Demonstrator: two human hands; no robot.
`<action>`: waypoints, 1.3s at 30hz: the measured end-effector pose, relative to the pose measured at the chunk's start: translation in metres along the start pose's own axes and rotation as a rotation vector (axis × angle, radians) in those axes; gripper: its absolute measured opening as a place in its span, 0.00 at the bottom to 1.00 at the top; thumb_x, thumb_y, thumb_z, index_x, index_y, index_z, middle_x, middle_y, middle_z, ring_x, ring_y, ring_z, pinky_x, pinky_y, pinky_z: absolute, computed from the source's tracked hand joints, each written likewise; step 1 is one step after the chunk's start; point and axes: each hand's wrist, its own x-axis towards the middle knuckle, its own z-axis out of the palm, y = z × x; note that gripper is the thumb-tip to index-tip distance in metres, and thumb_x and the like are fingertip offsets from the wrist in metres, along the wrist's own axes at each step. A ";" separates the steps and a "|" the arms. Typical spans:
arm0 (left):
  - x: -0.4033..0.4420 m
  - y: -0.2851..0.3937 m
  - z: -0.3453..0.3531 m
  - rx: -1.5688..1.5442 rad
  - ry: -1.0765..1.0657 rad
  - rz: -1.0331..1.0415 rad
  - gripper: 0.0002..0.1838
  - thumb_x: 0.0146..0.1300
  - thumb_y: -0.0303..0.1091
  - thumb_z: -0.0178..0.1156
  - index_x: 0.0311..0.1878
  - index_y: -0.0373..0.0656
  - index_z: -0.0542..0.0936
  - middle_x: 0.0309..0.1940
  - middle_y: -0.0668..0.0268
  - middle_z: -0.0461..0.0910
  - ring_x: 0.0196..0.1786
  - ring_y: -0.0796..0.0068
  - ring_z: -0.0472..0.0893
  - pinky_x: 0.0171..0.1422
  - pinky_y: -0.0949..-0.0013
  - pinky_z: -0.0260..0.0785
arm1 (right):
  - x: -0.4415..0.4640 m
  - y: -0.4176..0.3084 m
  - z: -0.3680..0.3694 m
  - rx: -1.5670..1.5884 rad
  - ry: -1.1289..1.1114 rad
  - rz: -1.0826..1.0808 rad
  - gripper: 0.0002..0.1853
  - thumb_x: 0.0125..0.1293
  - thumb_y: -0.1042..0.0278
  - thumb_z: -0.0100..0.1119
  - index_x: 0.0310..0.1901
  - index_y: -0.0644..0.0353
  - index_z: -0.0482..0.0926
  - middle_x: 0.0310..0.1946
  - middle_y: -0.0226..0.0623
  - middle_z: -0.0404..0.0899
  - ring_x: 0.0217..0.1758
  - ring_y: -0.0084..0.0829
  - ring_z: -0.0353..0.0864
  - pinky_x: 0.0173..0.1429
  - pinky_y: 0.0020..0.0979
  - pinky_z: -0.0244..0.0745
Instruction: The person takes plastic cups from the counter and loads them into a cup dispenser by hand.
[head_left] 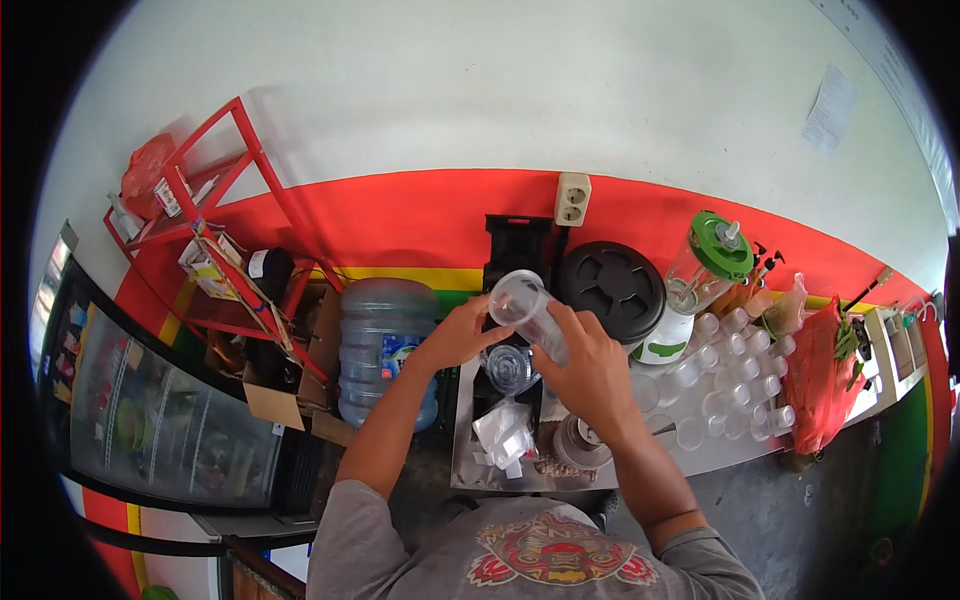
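Note:
A clear plastic cup [545, 325] is tilted in front of me, its round open rim toward the upper left. My right hand [592, 375] wraps around its side, thumb and fingers apart on either side of it. The fingers and thumb of my left hand [462, 333] close on the rim; exactly how they pinch it is partly hidden. Just below the cup is a round clear plastic piece, like a stack of lids or cups [510, 370]. A crumpled clear plastic bag [503, 432] lies nearer to me on the metal table [465, 440].
Several clear cups [735, 370] stand at the right by a green-lidded blender [700, 265] and a red bag [820, 375]. Behind my hands are a round black lid [612, 290] and a black appliance [515, 240]. A water jug [385, 350] and red shelf [235, 210] are left.

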 end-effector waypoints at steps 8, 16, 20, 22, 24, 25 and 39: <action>-0.009 0.001 0.014 -0.201 0.124 0.018 0.45 0.67 0.35 0.77 0.83 0.34 0.66 0.73 0.58 0.79 0.75 0.69 0.77 0.80 0.65 0.66 | -0.016 0.007 0.026 0.005 0.051 0.123 0.31 0.64 0.61 0.72 0.69 0.52 0.78 0.53 0.54 0.79 0.47 0.62 0.88 0.49 0.54 0.85; -0.007 -0.019 0.034 -0.650 0.218 0.193 0.46 0.64 0.23 0.77 0.82 0.33 0.65 0.75 0.56 0.76 0.78 0.68 0.74 0.85 0.63 0.62 | 0.013 0.001 0.057 -0.081 0.015 0.115 0.32 0.62 0.64 0.73 0.70 0.51 0.80 0.52 0.54 0.81 0.47 0.60 0.88 0.51 0.53 0.85; -0.005 -0.031 0.046 -0.579 0.321 0.133 0.47 0.64 0.25 0.77 0.83 0.33 0.62 0.75 0.55 0.75 0.77 0.66 0.74 0.84 0.63 0.62 | 0.017 -0.009 0.043 -0.162 -0.054 0.136 0.32 0.62 0.65 0.74 0.69 0.51 0.80 0.52 0.56 0.80 0.48 0.61 0.88 0.51 0.54 0.85; -0.008 -0.023 0.042 -0.568 0.308 0.109 0.46 0.64 0.26 0.77 0.82 0.34 0.63 0.74 0.55 0.75 0.77 0.65 0.75 0.84 0.62 0.62 | 0.026 0.000 0.037 -0.190 -0.045 0.102 0.30 0.62 0.65 0.73 0.67 0.52 0.80 0.51 0.57 0.79 0.46 0.61 0.89 0.49 0.53 0.86; -0.010 -0.019 0.043 -0.559 0.288 0.085 0.45 0.64 0.26 0.76 0.82 0.35 0.64 0.73 0.55 0.76 0.77 0.64 0.75 0.84 0.60 0.62 | 0.031 0.011 0.040 -0.219 -0.036 0.074 0.28 0.62 0.66 0.72 0.65 0.53 0.80 0.50 0.58 0.78 0.44 0.60 0.89 0.47 0.53 0.86; -0.008 -0.020 0.044 -0.569 0.303 0.088 0.45 0.63 0.24 0.76 0.81 0.35 0.64 0.73 0.55 0.76 0.77 0.64 0.74 0.83 0.60 0.63 | 0.035 0.018 0.046 -0.231 -0.056 0.065 0.30 0.61 0.66 0.72 0.66 0.53 0.78 0.50 0.58 0.78 0.44 0.61 0.89 0.47 0.53 0.86; -0.009 -0.024 0.073 -0.753 0.498 0.084 0.39 0.65 0.24 0.76 0.76 0.40 0.67 0.71 0.57 0.74 0.78 0.65 0.73 0.80 0.62 0.66 | 0.020 0.032 0.094 -0.109 0.176 -0.077 0.39 0.65 0.74 0.71 0.77 0.61 0.67 0.65 0.63 0.68 0.61 0.62 0.82 0.61 0.50 0.83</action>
